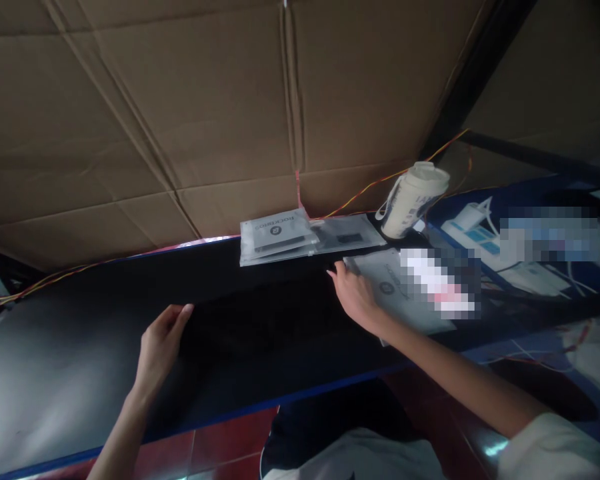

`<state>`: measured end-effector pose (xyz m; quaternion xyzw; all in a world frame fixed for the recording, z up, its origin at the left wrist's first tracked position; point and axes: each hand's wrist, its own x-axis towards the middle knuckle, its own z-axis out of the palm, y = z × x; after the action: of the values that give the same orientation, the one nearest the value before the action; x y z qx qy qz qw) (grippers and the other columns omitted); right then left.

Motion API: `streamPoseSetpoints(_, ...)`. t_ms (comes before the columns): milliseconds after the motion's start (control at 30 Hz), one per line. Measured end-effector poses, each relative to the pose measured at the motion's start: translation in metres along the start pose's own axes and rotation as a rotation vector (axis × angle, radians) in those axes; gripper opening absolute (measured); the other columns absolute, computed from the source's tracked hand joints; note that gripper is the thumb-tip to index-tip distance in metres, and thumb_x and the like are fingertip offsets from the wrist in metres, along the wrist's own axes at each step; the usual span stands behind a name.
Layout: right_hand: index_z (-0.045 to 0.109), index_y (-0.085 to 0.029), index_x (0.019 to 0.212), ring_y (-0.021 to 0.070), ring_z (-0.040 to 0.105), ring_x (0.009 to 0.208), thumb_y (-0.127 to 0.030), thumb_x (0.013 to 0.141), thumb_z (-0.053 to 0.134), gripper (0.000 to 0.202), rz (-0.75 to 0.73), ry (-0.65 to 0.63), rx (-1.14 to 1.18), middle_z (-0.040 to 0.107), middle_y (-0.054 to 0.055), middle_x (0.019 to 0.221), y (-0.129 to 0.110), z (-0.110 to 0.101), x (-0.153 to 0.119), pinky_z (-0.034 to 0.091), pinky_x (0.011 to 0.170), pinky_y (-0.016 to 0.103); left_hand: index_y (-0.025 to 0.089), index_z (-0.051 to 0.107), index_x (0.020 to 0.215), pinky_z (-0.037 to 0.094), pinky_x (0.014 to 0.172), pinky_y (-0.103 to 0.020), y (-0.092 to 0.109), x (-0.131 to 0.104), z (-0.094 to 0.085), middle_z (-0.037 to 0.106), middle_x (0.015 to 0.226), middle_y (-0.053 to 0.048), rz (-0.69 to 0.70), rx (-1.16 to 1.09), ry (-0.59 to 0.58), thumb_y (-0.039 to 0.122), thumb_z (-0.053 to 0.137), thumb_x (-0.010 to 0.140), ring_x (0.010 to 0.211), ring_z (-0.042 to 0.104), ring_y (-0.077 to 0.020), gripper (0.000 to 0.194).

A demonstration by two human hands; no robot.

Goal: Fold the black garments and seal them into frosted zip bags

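Observation:
A flat, matte black piece of what looks like cloth [260,313] lies spread on the black tabletop, its outline hard to make out against the dark surface. At its left end my left hand [161,343] is closed, thumb and fingers pinching the edge. My right hand [354,293] is also closed, gripping the far right corner. Under and beside my right wrist lies a frosted zip bag [390,283] with dark printing. Behind the black piece, a small stack of similar frosted bags [275,233] rests near the table's back edge.
A white lidded cup [415,200] stands at the back right. Further right are a white power strip [473,233] and cables. Cardboard [220,100] walls off the back, with red-yellow wire [375,183] along it. The table's blue front edge [260,407] runs before me.

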<state>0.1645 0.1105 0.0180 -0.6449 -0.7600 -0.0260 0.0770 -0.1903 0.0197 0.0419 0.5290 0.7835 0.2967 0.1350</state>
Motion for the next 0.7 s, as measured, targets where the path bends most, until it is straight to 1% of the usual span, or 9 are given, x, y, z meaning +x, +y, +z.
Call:
streamPoseSetpoints(100,0.049,-0.012,0.118,0.0236,0.07,0.069,-0.027,0.102,0.027,0.031,-0.022,0.017,-0.017,0.069,0.014,0.093,0.0,0.005,0.0,0.041,0.051,0.027,0.021,0.06,0.072,0.032,0.051,-0.022,0.009,0.014,-0.004,0.05,0.057,0.005,0.02,0.058,0.05,0.062,0.05,0.081,0.055,0.045,-0.0126,0.042)
streamPoseSetpoints(167,0.047,-0.012,0.122,0.0227,0.07,0.068,-0.025,0.102,0.027,0.032,-0.024,0.022,-0.024,0.069,0.013,0.095,0.001,0.006,0.0,0.041,0.05,0.027,0.021,0.061,0.071,0.032,0.052,-0.022,0.012,0.026,-0.007,0.05,0.055,0.005,0.086,0.113,0.042,0.061,0.052,0.08,0.054,0.045,-0.0122,0.042)
streamPoseSetpoints(233,0.046,-0.011,0.125,0.0223,0.069,0.066,-0.023,0.102,0.026,0.033,-0.021,0.024,-0.027,0.068,0.013,0.095,0.001,0.007,0.0,0.041,0.049,0.028,0.021,0.063,0.075,0.032,0.052,-0.022,0.01,0.035,-0.01,0.05,0.054,0.005,0.141,0.139,0.014,0.062,0.052,0.08,0.053,0.044,-0.012,0.042)
streamPoseSetpoints(300,0.046,-0.01,0.126,0.0223,0.069,0.067,-0.022,0.101,0.027,0.033,-0.017,0.024,-0.025,0.068,0.014,0.094,0.002,0.007,0.001,0.042,0.05,0.028,0.021,0.065,0.084,0.034,0.054,-0.022,0.004,0.039,-0.013,0.055,0.058,0.004,0.147,0.108,-0.05,0.062,0.054,0.079,0.056,0.047,-0.0128,0.043)
streamPoseSetpoints(333,0.046,-0.01,0.127,0.0225,0.069,0.068,-0.021,0.101,0.028,0.033,-0.015,0.023,-0.024,0.068,0.014,0.094,0.002,0.006,0.001,0.042,0.05,0.028,0.02,0.066,0.089,0.036,0.055,-0.022,0.0,0.039,-0.015,0.058,0.061,0.004,0.135,0.061,-0.106,0.061,0.055,0.079,0.058,0.049,-0.0135,0.043)
streamPoseSetpoints(433,0.045,-0.01,0.128,0.0228,0.07,0.069,-0.02,0.101,0.029,0.034,-0.011,0.017,-0.019,0.068,0.014,0.095,0.002,0.007,0.002,0.044,0.051,0.028,0.02,0.064,0.1,0.045,0.058,-0.024,-0.013,0.034,-0.02,0.065,0.072,0.0,0.059,-0.159,-0.303,0.059,0.063,0.074,0.064,0.057,-0.016,0.047)
streamPoseSetpoints(467,0.045,-0.01,0.128,0.0228,0.07,0.069,-0.02,0.101,0.029,0.034,-0.011,0.015,-0.017,0.068,0.014,0.095,0.002,0.008,0.003,0.044,0.051,0.028,0.02,0.064,0.1,0.047,0.058,-0.024,-0.018,0.031,-0.023,0.066,0.072,0.0,0.025,-0.217,-0.343,0.058,0.068,0.07,0.064,0.058,-0.0164,0.048)
streamPoseSetpoints(600,0.045,-0.01,0.129,0.0222,0.07,0.07,-0.021,0.101,0.027,0.036,-0.017,0.01,-0.009,0.067,0.014,0.096,0.003,0.009,0.002,0.046,0.052,0.028,0.025,0.066,0.101,0.048,0.052,-0.021,-0.03,0.027,-0.034,0.066,0.067,0.002,-0.081,-0.273,-0.418,0.046,0.083,0.054,0.059,0.06,-0.0154,0.054)
streamPoseSetpoints(700,0.045,-0.009,0.13,0.0218,0.069,0.069,-0.021,0.101,0.026,0.036,-0.016,0.01,-0.002,0.067,0.014,0.096,0.004,0.01,0.002,0.047,0.052,0.028,0.026,0.067,0.101,0.053,0.061,-0.023,-0.034,0.031,-0.039,0.069,0.07,0.0,-0.121,-0.296,-0.494,0.038,0.087,0.047,0.065,0.066,-0.0177,0.058)
